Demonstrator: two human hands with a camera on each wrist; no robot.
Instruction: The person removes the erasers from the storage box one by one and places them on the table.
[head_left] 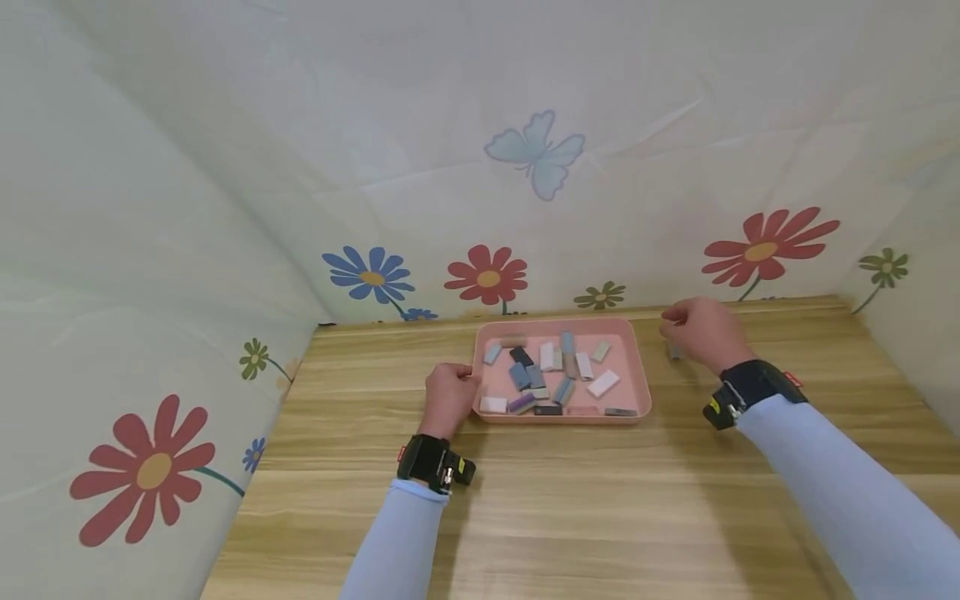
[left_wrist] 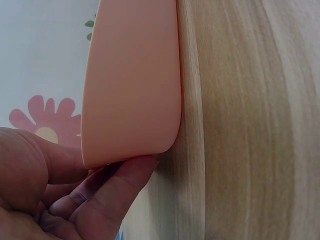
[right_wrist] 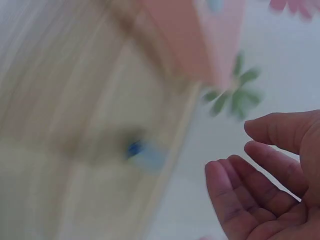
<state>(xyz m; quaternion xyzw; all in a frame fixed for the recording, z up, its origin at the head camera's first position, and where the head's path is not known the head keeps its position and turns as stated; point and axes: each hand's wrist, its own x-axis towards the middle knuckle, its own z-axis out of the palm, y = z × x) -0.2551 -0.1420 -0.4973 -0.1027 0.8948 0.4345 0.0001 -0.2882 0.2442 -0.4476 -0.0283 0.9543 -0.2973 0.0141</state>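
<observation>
A shallow pink tray (head_left: 555, 419) lies on the table, holding several small eraser-like blocks in white, blue, grey, green and purple. My left hand (head_left: 450, 393) grips its left end. In the left wrist view, the thumb is at the rim and the fingers (left_wrist: 132, 182) bear on the outer wall. To the right of the tray, my right hand (head_left: 705, 333) hovers with nothing between its parted thumb and fingers. Below that hand, a small pale blue piece with a dark blue end (right_wrist: 147, 156) lies on the wood, blurred in the right wrist view.
The wooden table (head_left: 570, 508) ends at the back against a hanging white sheet (head_left: 420, 167) printed with flowers and a butterfly. More sheet closes off the left and right sides. The tray stands near the table's back edge.
</observation>
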